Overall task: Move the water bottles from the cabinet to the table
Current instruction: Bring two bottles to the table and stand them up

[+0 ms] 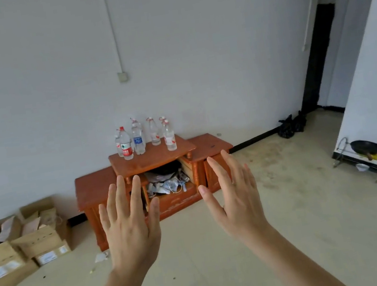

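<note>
Several clear plastic water bottles (154, 133) with red caps are stood upright, clustered on the raised middle top of a low orange-brown wooden cabinet (91, 191), above and beyond the straight fingertips of the left hand (131, 230) and right hand (239, 204), untouched.

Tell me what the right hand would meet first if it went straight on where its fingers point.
Probably the cabinet, near its right-hand section; nothing shows between it and the open right hand. Depth is hard to judge.

Both hands, left (127, 224) and right (235, 198), spread empty before the cabinet (95, 190) bearing water bottles (141, 138).
</note>
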